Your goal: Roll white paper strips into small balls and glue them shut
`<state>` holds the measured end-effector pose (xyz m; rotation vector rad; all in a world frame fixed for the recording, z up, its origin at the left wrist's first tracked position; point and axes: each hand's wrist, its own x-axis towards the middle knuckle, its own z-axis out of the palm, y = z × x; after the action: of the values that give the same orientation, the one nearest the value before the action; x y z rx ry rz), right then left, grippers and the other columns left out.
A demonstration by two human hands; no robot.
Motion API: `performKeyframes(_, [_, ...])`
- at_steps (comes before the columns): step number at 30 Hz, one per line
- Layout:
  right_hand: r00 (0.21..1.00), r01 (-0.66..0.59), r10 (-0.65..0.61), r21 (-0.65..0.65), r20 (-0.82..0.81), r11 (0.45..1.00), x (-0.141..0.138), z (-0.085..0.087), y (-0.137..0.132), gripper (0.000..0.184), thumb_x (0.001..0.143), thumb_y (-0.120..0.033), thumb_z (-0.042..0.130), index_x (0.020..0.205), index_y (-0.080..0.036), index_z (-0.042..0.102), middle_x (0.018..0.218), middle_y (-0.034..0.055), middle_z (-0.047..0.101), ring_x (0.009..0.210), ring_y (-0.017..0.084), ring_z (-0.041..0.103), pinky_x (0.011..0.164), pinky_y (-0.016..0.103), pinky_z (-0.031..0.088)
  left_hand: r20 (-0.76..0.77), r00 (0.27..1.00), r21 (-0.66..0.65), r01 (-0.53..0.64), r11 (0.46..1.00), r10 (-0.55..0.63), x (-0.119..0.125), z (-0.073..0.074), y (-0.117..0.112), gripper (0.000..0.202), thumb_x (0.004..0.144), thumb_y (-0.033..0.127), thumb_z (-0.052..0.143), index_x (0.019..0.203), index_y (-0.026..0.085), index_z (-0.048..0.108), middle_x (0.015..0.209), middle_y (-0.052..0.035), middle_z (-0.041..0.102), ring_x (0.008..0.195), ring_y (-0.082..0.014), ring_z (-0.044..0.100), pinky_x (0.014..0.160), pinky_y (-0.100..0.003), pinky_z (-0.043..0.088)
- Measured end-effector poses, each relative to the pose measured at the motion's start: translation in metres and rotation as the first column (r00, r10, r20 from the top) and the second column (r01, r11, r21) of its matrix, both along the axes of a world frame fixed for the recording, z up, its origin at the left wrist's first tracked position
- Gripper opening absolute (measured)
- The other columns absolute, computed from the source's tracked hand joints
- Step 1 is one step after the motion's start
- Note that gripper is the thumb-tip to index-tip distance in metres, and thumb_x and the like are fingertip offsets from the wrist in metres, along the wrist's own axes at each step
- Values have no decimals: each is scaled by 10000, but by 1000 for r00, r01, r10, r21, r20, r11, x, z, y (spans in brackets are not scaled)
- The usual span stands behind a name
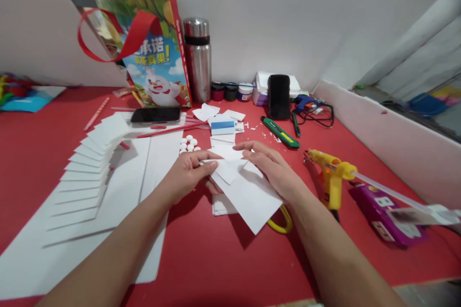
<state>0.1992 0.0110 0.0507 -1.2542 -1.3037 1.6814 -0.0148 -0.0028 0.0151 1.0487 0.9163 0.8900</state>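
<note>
A sheet of white paper (252, 196) with a corner folded over at its top is held in front of me, tilted above the red table. My left hand (189, 170) pinches its upper left edge, thumb on top by the folded flap. On the other side, my right hand (270, 165) grips the paper's upper right edge, the fingertips partly behind it. Beneath lie more white paper pieces (224, 206). A yellow loop-shaped handle (287, 223) pokes out under my right wrist; the rest of it is hidden.
Left stands a curved stair-like stack of white card pieces (84, 172) on white board. Small white discs (189, 143) lie behind my left hand. A green cutter (281, 132), a yellow glue gun (331, 175), a purple box (385, 216), a phone (155, 115) and a steel flask (199, 62) surround the work.
</note>
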Motion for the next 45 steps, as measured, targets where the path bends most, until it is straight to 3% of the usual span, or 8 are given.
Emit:
performKeyframes(5, [993,-64,68,-46,93,997,1,-6,2,326,712,-371,835,945,-189,700,692,18,715,523,132,617,461,226,445,6,1000,53,7,999,-7,1,1,-1,407,903,337,705,1196,57,662,631,-79,753,523,-194,726,491,-240,591])
performKeyframes(11, [995,-17,13,-43,-94,999,4,-5,2,417,668,-345,854,1049,-191,786,670,0,708,493,100,559,460,219,395,103,994,105,11,994,-22,-5,0,-1,366,930,272,665,1230,62,668,609,-85,744,528,-196,726,511,-248,589])
performKeyframes(18, [996,-48,47,-5,-80,999,7,-6,-1,236,729,-222,699,931,-192,818,644,5,685,489,90,518,468,212,336,242,970,44,-32,999,20,-6,5,0,156,869,180,637,937,83,740,659,-123,763,579,-213,747,553,-250,583])
performKeyframes(24, [994,-104,105,63,-19,993,8,-7,-2,291,761,-194,606,965,-186,814,634,0,655,468,77,465,461,210,294,157,985,18,-76,997,72,-2,10,-1,197,831,276,720,880,86,741,612,-94,743,538,-208,730,525,-253,574])
performKeyframes(28, [992,-126,127,57,-10,990,10,-7,-2,280,759,-205,619,964,-178,808,673,11,680,485,87,495,471,218,307,62,993,45,-107,993,104,-1,6,0,334,833,323,771,1062,83,732,604,-73,743,534,-194,724,525,-245,574])
performKeyframes(33, [992,122,-125,187,9,975,18,-9,7,143,771,-248,647,794,-175,767,658,9,666,531,106,517,509,234,352,-57,988,89,-138,986,143,-4,6,3,483,872,358,729,1232,44,658,656,-107,767,588,-212,750,570,-264,593])
performKeyframes(37, [934,309,-356,472,11,826,18,-4,11,136,838,-262,622,791,-185,724,788,29,703,723,142,611,690,268,476,-116,983,94,-130,987,140,-4,10,2,467,876,367,724,1201,41,648,668,-116,771,575,-215,747,560,-268,591])
performKeyframes(45, [987,-95,42,353,154,931,2,-10,1,377,785,-443,779,1055,-184,743,904,55,757,830,177,666,740,290,494,-148,989,106,-3,994,19,-1,7,-1,405,897,398,703,1163,93,680,676,-91,774,606,-215,758,577,-274,602])
